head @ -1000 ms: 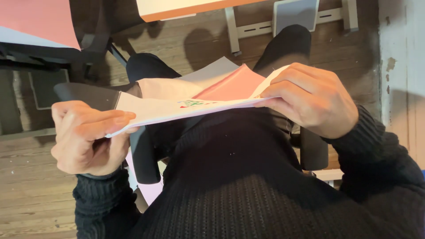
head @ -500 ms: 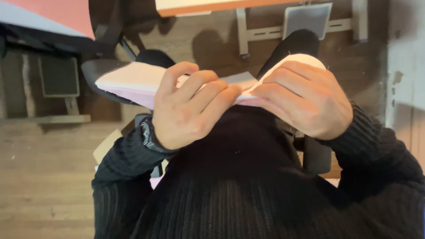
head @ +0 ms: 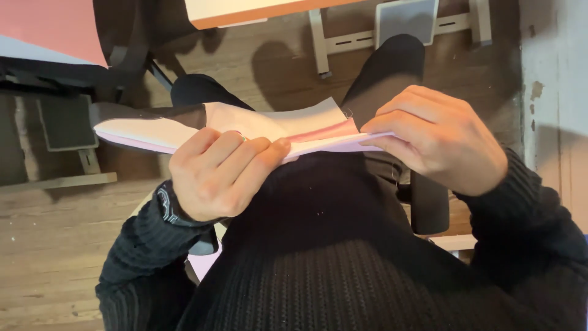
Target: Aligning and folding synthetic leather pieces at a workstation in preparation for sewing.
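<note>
I hold a folded piece of pale fabric (head: 153,132), white and lilac with a pink inner layer, flat above my lap. My left hand (head: 217,175) pinches its near edge around the middle, fingers curled over the top. My right hand (head: 438,144) grips the right end, thumb under and fingers over. The cloth's left end sticks out free past my left hand. Below the hands are my black knitted jumper (head: 343,270) and dark trousers.
A wooden plank floor (head: 55,251) lies underneath. A desk with an orange edge (head: 257,13) and its metal foot (head: 404,24) stand ahead. A dark chair base (head: 67,122) and a pink sheet (head: 49,27) are at the upper left.
My left hand slid from the cloth's left end to its middle. The fabric has been folded narrower and now juts out to the left.
</note>
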